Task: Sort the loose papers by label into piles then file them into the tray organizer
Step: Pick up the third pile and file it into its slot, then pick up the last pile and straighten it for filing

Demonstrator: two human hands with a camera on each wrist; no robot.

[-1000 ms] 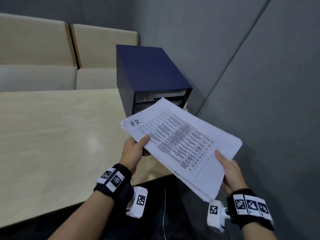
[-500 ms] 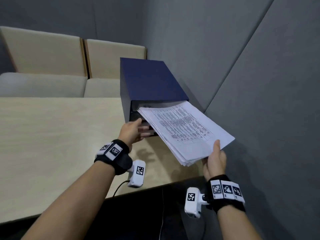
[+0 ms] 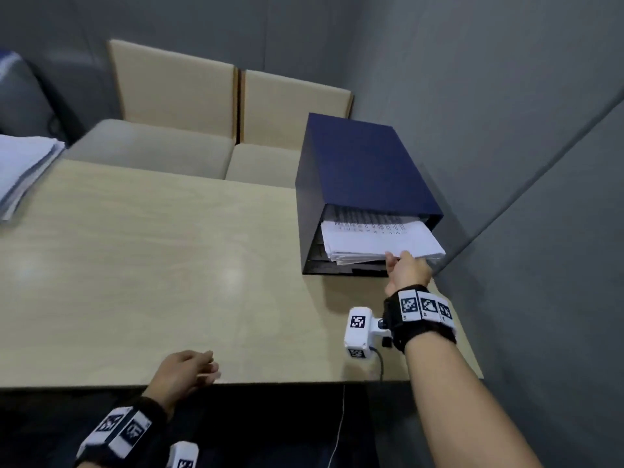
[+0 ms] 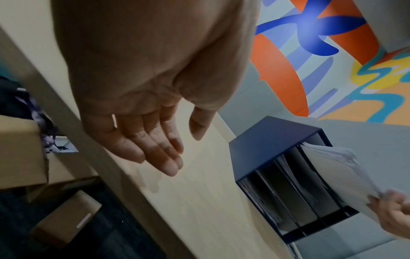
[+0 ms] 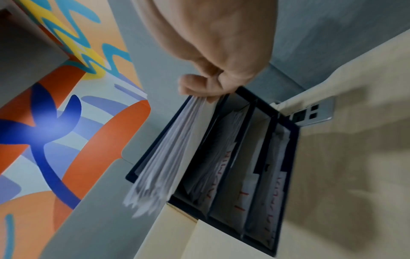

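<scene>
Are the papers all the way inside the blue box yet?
Not yet. The paper stack sits partly in the top slot of the blue tray organizer, its near edge sticking out where the right hand holds it.

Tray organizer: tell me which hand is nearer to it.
Right. The right hand is at the tray organizer opening, holding the paper stack; the left hand rests open at the table's near edge.

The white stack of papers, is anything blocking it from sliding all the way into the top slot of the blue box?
Nothing visible blocks it. The white stack of papers is already partly inside the top slot of the dark blue tray organizer, with the right hand gripping its near edge.
</scene>
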